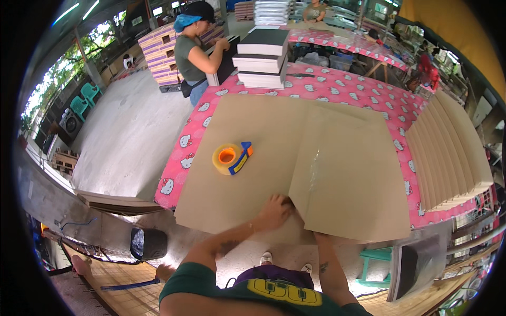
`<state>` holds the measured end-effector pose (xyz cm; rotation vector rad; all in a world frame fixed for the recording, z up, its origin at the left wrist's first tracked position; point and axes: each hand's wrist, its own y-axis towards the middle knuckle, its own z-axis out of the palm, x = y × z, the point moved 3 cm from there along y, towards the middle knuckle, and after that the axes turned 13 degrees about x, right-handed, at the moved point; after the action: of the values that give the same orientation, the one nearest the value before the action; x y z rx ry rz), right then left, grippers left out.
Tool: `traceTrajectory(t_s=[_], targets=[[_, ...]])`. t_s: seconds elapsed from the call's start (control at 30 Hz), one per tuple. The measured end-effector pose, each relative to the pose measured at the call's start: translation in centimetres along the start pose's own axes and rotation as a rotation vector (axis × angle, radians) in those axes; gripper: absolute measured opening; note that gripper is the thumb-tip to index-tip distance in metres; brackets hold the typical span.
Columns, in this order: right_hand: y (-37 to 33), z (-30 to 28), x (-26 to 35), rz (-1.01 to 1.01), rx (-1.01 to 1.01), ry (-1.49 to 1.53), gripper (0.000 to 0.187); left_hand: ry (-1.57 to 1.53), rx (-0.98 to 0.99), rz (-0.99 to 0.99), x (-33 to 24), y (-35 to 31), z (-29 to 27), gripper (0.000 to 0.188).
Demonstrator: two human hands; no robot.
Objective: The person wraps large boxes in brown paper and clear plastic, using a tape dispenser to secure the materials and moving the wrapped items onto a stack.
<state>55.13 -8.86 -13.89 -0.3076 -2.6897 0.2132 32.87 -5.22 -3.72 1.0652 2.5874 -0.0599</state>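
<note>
A large sheet of brown kraft paper point(253, 118) lies on the table, with a folded panel point(358, 174) over its right part. A shiny strip of clear tape point(314, 168) runs along that panel. My left hand point(276, 211) is at the panel's lower left corner, its fingers curled at the paper edge by a dark gap. My right forearm point(332, 268) reaches beneath the panel's near edge, and the paper hides that hand. On the sheet's left half rests a roll of clear tape point(220, 157) in a blue and orange dispenser point(242, 160).
A pink patterned cloth point(176, 171) covers the table. Stacked black-and-white blocks point(261, 63) stand at its far edge, beside a person point(197, 55) at work. Folded brown cardboard point(448, 152) leans at the right. A green stool point(375, 263) and black bin point(149, 243) stand below.
</note>
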Motion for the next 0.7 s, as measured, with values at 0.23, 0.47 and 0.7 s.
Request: traceTrajectory(t_s=[0.23, 0.47, 0.7], targets=[[-6.7, -5.6, 1.7, -0.58, 0.346, 0.19, 0.044, 0.056, 0.412, 0.025, -9.1, -4.4, 3.0, 0.054], [-2.7, -26.7, -10.2, -0.558, 0.104, -0.235, 0.055, -0.18, 0.35, 0.078, -23.0, 3.7, 8.0, 0.087], [1.1, -26.2, -16.8, -0.682, 0.325, -0.444, 0.091, -0.244, -0.102, -0.201, -31.2, 12.9, 15.6, 0.074]])
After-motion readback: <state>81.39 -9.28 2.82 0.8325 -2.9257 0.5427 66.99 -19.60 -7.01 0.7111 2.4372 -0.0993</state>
